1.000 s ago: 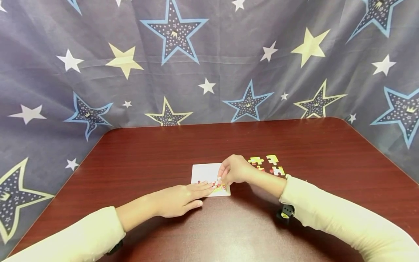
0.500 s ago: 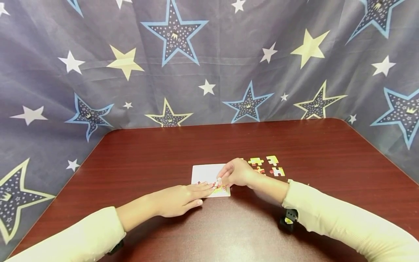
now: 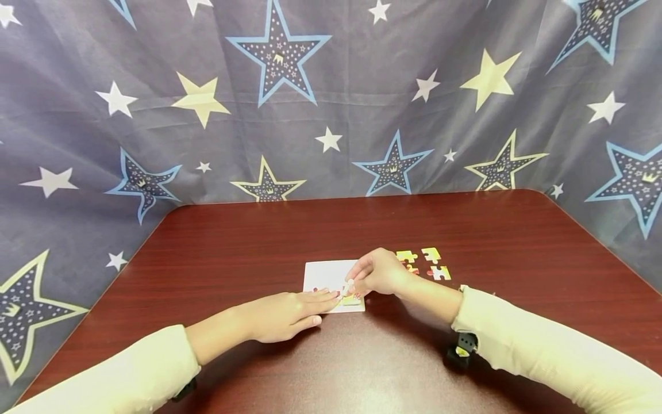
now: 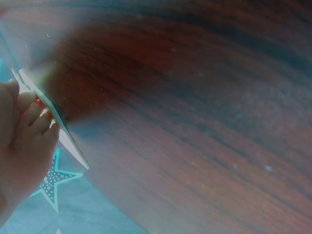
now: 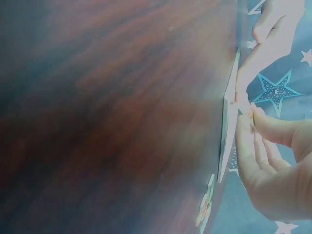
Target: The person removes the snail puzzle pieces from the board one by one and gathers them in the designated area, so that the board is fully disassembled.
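Observation:
A white puzzle board (image 3: 326, 272) lies flat on the table, with red and yellow puzzle pieces (image 3: 353, 300) along its near edge. My left hand (image 3: 281, 316) lies over the near left part of the board, fingers straight, their tips resting on the pieces there. Above the board's right side, my right hand (image 3: 381, 273) pinches a small puzzle piece (image 3: 348, 286) between thumb and fingertips. That pinch also shows in the right wrist view, where the piece (image 5: 251, 116) stands tilted by the board's face. The left fingers hide part of the picture.
Several loose yellow and red puzzle pieces (image 3: 439, 273) lie on the table right of the board, some partly hidden behind the right hand. The dark red wooden table (image 3: 248, 241) ends at a star-patterned curtain (image 3: 331, 103).
The right fingers have tipped the pinched piece up a little, and more of the yellow beneath it shows. My left hand stays in place. The head view has shifted slightly.

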Action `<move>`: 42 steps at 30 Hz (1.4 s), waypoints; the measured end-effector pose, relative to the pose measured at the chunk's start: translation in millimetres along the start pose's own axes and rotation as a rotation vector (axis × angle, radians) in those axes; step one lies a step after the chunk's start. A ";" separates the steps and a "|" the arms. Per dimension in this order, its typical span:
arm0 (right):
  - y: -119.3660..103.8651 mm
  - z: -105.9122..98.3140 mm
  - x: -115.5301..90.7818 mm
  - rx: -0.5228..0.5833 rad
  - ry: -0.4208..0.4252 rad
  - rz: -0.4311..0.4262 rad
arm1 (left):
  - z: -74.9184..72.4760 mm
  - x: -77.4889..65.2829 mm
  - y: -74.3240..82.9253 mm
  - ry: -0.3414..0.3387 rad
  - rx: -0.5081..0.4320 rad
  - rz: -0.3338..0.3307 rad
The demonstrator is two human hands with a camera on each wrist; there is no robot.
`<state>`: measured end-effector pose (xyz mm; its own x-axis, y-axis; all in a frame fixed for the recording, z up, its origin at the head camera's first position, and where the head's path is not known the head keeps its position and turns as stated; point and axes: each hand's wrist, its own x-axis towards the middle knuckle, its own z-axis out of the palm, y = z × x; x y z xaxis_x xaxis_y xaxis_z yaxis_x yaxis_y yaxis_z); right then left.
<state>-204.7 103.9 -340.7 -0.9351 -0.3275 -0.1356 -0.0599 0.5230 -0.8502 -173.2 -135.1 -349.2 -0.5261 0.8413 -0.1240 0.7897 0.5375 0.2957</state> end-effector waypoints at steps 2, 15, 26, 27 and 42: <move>0.7 -3.3 -1.8 -0.010 0.000 -0.013 | -0.2 0.5 0.1 0.000 0.000 -0.005; 16.7 -38.5 -23.3 -0.007 0.004 0.003 | -0.2 1.6 0.9 -0.011 -0.011 0.001; 37.4 -77.5 -47.0 -0.024 0.038 0.027 | -0.7 0.5 0.2 -0.006 -0.016 0.012; 39.7 -81.0 -48.8 -0.022 0.042 0.030 | -0.6 0.5 0.2 -0.005 -0.016 0.013; 68.6 -114.4 -68.8 -0.248 0.076 0.102 | -3.3 1.0 1.7 -0.015 -0.027 -0.003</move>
<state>-184.4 252.3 -331.4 -0.9635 -0.2086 -0.1678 -0.0391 0.7299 -0.6825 -173.4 -133.5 -345.7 -0.5236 0.8406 -0.1387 0.7794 0.5383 0.3206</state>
